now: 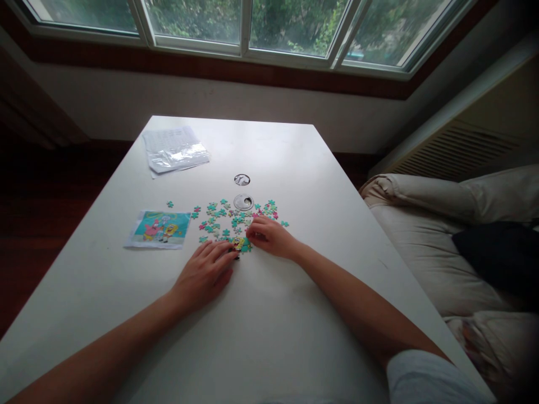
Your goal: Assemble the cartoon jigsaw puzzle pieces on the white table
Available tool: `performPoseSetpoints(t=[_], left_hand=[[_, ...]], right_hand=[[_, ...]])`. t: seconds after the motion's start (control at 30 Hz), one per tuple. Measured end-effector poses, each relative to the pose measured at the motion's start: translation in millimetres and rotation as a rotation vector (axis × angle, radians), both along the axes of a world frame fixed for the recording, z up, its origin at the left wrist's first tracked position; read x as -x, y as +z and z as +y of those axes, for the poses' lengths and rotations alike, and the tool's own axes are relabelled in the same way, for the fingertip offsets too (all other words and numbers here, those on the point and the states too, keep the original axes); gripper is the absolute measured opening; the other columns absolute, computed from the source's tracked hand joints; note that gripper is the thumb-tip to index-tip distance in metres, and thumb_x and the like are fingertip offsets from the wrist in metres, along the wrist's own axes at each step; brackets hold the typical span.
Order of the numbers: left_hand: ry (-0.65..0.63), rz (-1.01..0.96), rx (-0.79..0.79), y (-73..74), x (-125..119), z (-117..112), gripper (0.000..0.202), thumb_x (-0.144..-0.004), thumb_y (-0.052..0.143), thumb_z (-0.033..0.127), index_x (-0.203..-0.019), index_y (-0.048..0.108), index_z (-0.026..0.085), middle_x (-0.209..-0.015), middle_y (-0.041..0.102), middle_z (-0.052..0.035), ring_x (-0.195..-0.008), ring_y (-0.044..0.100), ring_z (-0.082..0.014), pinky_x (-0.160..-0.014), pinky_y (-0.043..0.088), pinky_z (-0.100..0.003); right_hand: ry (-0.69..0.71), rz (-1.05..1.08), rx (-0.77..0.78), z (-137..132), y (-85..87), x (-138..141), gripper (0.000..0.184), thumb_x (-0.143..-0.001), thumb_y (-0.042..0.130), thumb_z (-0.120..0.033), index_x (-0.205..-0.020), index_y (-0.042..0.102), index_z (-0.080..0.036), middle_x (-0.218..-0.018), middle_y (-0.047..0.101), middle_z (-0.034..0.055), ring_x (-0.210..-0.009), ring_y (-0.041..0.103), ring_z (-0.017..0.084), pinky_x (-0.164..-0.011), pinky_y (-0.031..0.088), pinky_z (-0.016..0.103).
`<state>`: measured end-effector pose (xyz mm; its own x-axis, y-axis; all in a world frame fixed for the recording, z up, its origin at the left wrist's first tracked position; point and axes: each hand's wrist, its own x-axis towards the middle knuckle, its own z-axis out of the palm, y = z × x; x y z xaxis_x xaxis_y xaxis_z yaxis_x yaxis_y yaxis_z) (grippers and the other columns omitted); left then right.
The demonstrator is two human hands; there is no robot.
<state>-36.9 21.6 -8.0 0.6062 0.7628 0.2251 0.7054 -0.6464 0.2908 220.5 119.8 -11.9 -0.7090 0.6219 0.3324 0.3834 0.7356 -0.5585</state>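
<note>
My left hand (pixel 206 268) lies flat on the table, fingers stretched out, its fingertips touching the left edge of a small joined section of jigsaw puzzle (pixel 239 243) with a yellow cartoon figure on it. At that section's right edge, the fingers of my right hand (pixel 272 235) are bent and pinched at a teal puzzle piece, mostly hidden under the fingertips. Loose puzzle pieces (pixel 216 212), mainly teal with some pink and pale yellow, are scattered beyond both hands. Left of them is a reference picture (pixel 163 229) of cartoon figures on a teal background.
A clear plastic bag with paper (pixel 174 150) lies at the white table's (pixel 269 336) far left. Two round fittings, a far one (pixel 242 179) and a near one (pixel 243 202), are set in the tabletop. A beige sofa (pixel 404 235) stands to the right, below a window (pixel 244 28).
</note>
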Motion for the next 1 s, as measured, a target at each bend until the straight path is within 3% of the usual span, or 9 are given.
performPoseSetpoints(t=[0.17,0.4,0.73,1.0], left_hand=[[0.074,0.001,-0.011,0.3,3,2,0.036,-0.095,0.055,0.022,-0.131,0.06,0.025,-0.138,0.059,-0.0086,-0.128,0.053,-0.0279,-0.116,0.037,-0.053],[0.079,0.013,-0.013,1.0,2,2,0.035,-0.096,0.053,0.023,-0.131,0.059,0.024,-0.139,0.058,-0.0092,-0.129,0.052,-0.028,-0.116,0.036,-0.053],[0.075,0.012,-0.019,-0.9,2,3,0.036,-0.095,0.054,0.023,-0.131,0.058,0.024,-0.139,0.058,-0.0094,-0.129,0.052,-0.0285,-0.115,0.038,-0.053],[0.075,0.002,-0.032,-0.6,2,3,0.035,-0.096,0.054,0.023,-0.13,0.059,0.023,-0.136,0.059,-0.0099,-0.127,0.053,-0.0284,-0.114,0.039,-0.053]], right_hand=[[0.012,0.019,-0.071,0,-1.1,-1,0.015,-0.097,0.053,-0.019,-0.097,0.068,-0.022,-0.096,0.069,0.0074,-0.092,0.057,0.021,-0.087,0.047,0.036],[0.049,0.026,-0.113,-2,1.0,-2,0.02,-0.096,0.053,-0.018,-0.103,0.071,-0.025,-0.111,0.072,0.0073,-0.104,0.06,0.023,-0.099,0.049,0.043],[0.026,-0.093,-0.237,-10,-8.8,6,0.023,-0.095,0.054,-0.017,-0.109,0.07,-0.024,-0.113,0.072,0.0077,-0.109,0.059,0.023,-0.096,0.047,0.042],[0.033,-0.217,-0.364,-21,1.6,13,0.019,-0.094,0.053,-0.014,-0.103,0.068,-0.021,-0.103,0.071,0.0097,-0.114,0.056,0.025,-0.097,0.041,0.043]])
